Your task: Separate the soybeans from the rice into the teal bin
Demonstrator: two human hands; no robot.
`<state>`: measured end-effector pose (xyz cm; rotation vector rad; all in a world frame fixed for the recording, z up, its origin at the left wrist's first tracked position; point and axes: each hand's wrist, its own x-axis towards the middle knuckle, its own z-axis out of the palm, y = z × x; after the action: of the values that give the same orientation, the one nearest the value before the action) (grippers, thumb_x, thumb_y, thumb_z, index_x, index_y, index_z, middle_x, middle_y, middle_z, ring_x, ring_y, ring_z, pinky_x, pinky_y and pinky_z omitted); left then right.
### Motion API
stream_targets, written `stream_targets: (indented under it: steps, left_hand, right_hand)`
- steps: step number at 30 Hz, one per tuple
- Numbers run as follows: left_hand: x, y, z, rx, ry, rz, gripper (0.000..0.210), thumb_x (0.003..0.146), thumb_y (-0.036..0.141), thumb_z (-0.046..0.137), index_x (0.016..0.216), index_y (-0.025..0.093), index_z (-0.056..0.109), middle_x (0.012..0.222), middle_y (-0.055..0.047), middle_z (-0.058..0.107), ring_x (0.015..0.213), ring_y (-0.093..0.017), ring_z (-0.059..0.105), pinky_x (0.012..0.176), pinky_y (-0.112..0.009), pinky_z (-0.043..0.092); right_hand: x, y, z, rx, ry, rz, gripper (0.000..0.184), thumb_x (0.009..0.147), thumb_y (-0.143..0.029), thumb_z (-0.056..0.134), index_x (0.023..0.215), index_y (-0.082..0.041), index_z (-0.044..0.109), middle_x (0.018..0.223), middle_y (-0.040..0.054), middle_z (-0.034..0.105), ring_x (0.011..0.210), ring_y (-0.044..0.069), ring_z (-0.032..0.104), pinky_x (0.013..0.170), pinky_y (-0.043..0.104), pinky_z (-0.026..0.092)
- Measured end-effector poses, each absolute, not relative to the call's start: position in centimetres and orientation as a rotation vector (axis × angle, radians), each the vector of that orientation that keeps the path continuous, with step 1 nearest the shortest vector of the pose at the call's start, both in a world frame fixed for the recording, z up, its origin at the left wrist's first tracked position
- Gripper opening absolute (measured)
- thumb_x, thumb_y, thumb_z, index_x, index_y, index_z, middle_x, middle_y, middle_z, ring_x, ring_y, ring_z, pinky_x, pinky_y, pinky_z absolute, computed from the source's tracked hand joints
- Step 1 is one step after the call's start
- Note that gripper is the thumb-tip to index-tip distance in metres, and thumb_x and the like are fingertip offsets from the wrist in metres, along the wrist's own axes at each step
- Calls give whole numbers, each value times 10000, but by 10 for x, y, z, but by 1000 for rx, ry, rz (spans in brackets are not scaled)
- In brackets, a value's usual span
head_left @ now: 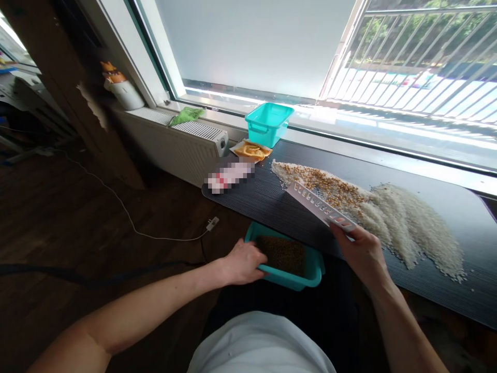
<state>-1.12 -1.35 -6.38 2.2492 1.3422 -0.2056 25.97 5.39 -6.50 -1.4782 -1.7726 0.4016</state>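
Observation:
My left hand (245,261) is closed on the near left rim of a teal plastic tub (297,283), which sits just below the front edge of the dark table. Small brown grains (285,254) cover the tub's bottom. With my right hand (363,254) I hold a flat, pale stencil ruler (316,203) with a row of cut-outs, by its near end. Its long side lies against a spread of yellow-brown beans (330,187) mixed with white grains. To the right, a larger heap of white rice-like grains (419,223) is fanned out across the tabletop.
A second teal tub (267,124) stands at the table's back left corner. Beside it are an orange-and-white packet (252,150) and a blurred-out item (230,176). A radiator (174,142) with a green cloth (187,116) borders the left. A white cable (155,237) crosses the floor.

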Motion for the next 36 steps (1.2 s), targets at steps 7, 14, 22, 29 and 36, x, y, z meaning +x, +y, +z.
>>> stream_targets:
  steps: [7, 14, 22, 29, 36]
  left_hand:
    - [-13, -26, -76, 2279, 1397, -308, 193, 852, 300, 600, 778, 162, 713, 836, -124, 742, 945, -306, 652, 853, -465, 454]
    - [-15, -22, -40, 2346, 1354, -289, 116, 831, 238, 625, 756, 175, 688, 828, -80, 730, 942, -269, 624, 864, -439, 437]
    - [-25, -29, -20, 2221, 1290, -189, 118, 780, 150, 626, 670, 185, 604, 770, -12, 674, 901, -214, 586, 877, -406, 401]
    - [-24, -33, -19, 2139, 1268, -134, 114, 758, 96, 591, 708, 198, 590, 823, -1, 660, 916, -199, 570, 910, -377, 393]
    - [-19, -28, -21, 2161, 1222, -190, 139, 757, 71, 545, 709, 195, 587, 871, -14, 674, 919, -200, 562, 930, -394, 391]
  right_hand:
    - [245, 40, -64, -1341, -1899, 422, 261, 901, -313, 533, 1008, -252, 763, 1067, 55, 767, 967, 244, 724, 890, 370, 565]
    - [265, 54, -55, -1393, -1862, 406, 275, 914, -340, 513, 990, -248, 760, 1039, 50, 773, 962, 246, 722, 858, 357, 562]
    - [303, 128, -36, -1606, -1763, 329, 422, 867, -501, 499, 715, -169, 710, 564, 5, 599, 546, 165, 563, 496, 255, 387]
    - [329, 155, -38, -1665, -1762, 325, 528, 841, -595, 479, 576, -164, 630, 457, -27, 433, 466, 119, 424, 447, 239, 286]
    - [330, 117, -37, -1617, -1826, 386, 372, 883, -438, 502, 875, -189, 778, 791, 39, 762, 714, 222, 689, 626, 288, 509]
